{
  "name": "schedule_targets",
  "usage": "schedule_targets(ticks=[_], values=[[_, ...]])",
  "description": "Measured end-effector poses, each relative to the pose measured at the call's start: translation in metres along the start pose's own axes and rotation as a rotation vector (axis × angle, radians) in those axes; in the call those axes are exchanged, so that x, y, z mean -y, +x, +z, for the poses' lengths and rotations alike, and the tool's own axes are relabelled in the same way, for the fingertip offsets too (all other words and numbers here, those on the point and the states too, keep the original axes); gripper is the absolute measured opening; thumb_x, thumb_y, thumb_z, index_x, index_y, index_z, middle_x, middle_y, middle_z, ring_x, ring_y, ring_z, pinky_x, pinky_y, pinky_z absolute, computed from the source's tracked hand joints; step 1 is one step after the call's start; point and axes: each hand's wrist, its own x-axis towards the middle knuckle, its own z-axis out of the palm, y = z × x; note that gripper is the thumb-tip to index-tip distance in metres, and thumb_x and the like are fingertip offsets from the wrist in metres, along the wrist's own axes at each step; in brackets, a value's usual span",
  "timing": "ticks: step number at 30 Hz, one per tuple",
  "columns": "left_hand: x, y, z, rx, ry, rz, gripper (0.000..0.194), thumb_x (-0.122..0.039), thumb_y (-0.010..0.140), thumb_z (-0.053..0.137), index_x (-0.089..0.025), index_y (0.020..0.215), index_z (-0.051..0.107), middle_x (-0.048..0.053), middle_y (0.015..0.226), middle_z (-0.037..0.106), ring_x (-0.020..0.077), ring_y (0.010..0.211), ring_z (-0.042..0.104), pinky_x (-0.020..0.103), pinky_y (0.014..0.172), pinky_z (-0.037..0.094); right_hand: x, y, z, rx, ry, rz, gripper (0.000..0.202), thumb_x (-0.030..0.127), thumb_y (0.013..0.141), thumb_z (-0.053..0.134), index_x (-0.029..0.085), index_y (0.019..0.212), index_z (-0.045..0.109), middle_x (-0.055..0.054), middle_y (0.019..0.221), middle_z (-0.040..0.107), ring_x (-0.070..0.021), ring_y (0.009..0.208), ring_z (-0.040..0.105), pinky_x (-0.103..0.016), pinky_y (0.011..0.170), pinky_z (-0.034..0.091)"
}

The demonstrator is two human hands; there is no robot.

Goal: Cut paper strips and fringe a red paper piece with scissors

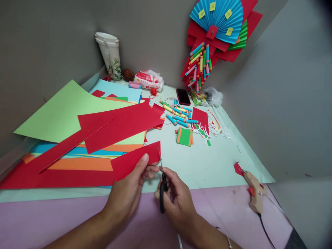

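The left hand (127, 190) is partly closed, its thumb on top and its fingers curled beneath, pinching 1 red paper rectangle (129, 159) near its lower right part. The right hand (178, 202) is curled around the black handles of a pair of scissors (163, 186), whose metal blades point away from the person and lie at the rectangle's right end; whether they meet the paper's edge is hard to tell.

The rectangle is plain and flat, tilted with its right end higher, and is held above the near edge of the pale green sheet (220, 162). Its left end overlaps the stacked coloured paper (80, 164) in view. Beyond the scissors lie green squares with orange strips (184, 137) and a cluster of small paper rolls (180, 116).
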Motion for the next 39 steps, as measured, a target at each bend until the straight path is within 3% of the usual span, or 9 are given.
schedule_targets(ticks=[16,31,39], values=[[-0.001,-0.001,0.0,0.017,-0.038,-0.005,0.023,-0.034,0.068,0.082,-0.014,0.064,0.073,0.004,0.062,0.072,0.012,0.062,0.062,0.021,0.063,0.053,-0.009,-0.001,-0.003,0.024,-0.044,-0.067,0.048,0.019,0.077,0.066,0.025,0.124,0.059,0.0,0.085,0.067,-0.0139,0.064,0.057,-0.025,0.064,0.05],[-0.001,-0.001,-0.001,0.032,-0.044,-0.006,0.021,-0.033,0.072,0.08,-0.014,0.067,0.074,0.004,0.064,0.072,0.0133,0.067,0.063,0.021,0.064,0.053,-0.01,-0.003,-0.001,0.015,0.008,-0.069,0.046,0.015,0.081,0.061,0.026,0.126,0.058,-0.004,0.104,0.071,-0.0183,0.088,0.067,-0.029,0.079,0.053],[0.0,0.0,-0.002,0.036,-0.032,-0.009,0.025,-0.036,0.067,0.083,-0.013,0.067,0.074,0.005,0.065,0.072,0.014,0.067,0.062,0.022,0.065,0.053,-0.018,-0.004,0.001,-0.013,-0.011,-0.131,0.049,0.011,0.081,0.058,0.024,0.129,0.057,-0.005,0.108,0.071,-0.0168,0.089,0.069,-0.025,0.077,0.056]])
